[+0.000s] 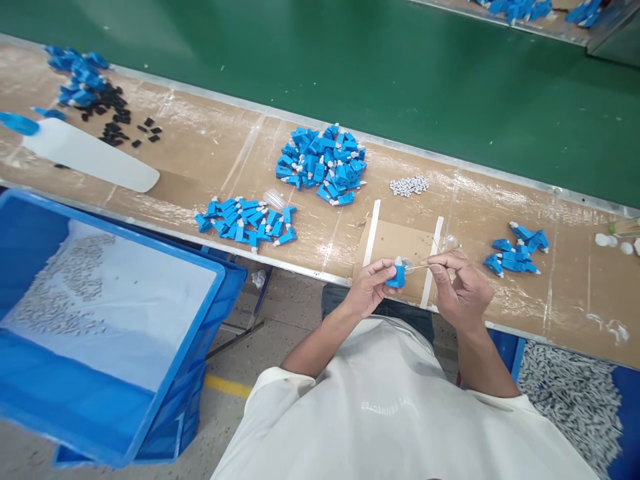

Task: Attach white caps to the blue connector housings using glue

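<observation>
Blue part (396, 275) was pinched by the left hand (370, 288) over the taped cardboard pad (403, 237), near the front edge of the bench (567, 267). Right hand (463, 288) pinched a thin stick (421, 267); tip contact unclear. Brown surface ran rightward to a small blue cluster (517, 253). Grey pieces (409, 186) lay beyond the pad. Leftward, a large pile (321, 160) and a smaller pile (245, 221) obstructed travel; blue bin (185, 353) stood below the front edge.

From cardboard sheet (399, 238), passable toward two o'clock; blocked at eleven by heaped blue housings (323, 160), at twelve by grey pellets (409, 186).
</observation>
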`<state>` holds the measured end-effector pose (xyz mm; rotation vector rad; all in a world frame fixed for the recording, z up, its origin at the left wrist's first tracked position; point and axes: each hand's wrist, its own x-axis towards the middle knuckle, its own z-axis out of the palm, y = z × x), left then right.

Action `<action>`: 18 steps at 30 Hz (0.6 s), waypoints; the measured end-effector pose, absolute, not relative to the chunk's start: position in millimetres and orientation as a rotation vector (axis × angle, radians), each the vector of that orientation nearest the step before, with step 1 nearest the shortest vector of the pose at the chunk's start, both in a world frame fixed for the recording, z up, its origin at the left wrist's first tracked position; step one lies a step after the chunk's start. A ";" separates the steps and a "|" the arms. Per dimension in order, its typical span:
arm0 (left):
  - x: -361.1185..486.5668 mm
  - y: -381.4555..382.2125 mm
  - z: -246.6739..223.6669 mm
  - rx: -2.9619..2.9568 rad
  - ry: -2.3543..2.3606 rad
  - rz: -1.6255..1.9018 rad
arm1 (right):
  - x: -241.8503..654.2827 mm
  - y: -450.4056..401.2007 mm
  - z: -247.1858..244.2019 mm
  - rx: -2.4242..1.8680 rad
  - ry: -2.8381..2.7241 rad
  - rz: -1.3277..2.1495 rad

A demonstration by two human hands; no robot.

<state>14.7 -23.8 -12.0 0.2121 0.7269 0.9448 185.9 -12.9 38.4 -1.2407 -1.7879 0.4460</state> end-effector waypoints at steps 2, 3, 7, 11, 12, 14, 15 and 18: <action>14.2 -23.9 -12.5 0.212 0.729 0.943 | 184.8 -12.7 38.6 -1.239 -1.796 0.450; 14.1 -23.9 -12.7 0.211 0.730 0.943 | 184.4 -12.7 38.7 -1.239 -1.800 0.450; 14.2 -23.9 -12.7 0.204 0.727 0.944 | 183.7 -12.6 37.9 -1.223 -1.813 0.446; 14.7 -23.4 -11.7 0.198 0.718 0.943 | 183.1 -12.1 36.1 -1.186 -1.828 0.426; 14.8 -23.2 -11.7 0.199 0.719 0.942 | 182.9 -12.0 35.7 -1.193 -1.828 0.420; 14.8 -23.0 -11.8 0.198 0.721 0.943 | 182.4 -12.1 35.1 -1.219 -1.825 0.409; 14.8 -22.9 -11.9 0.197 0.720 0.946 | 182.1 -12.2 35.0 -1.227 -1.824 0.403; 14.7 -22.8 -12.2 0.187 0.701 0.954 | 181.2 -12.3 35.0 -1.219 -1.817 0.393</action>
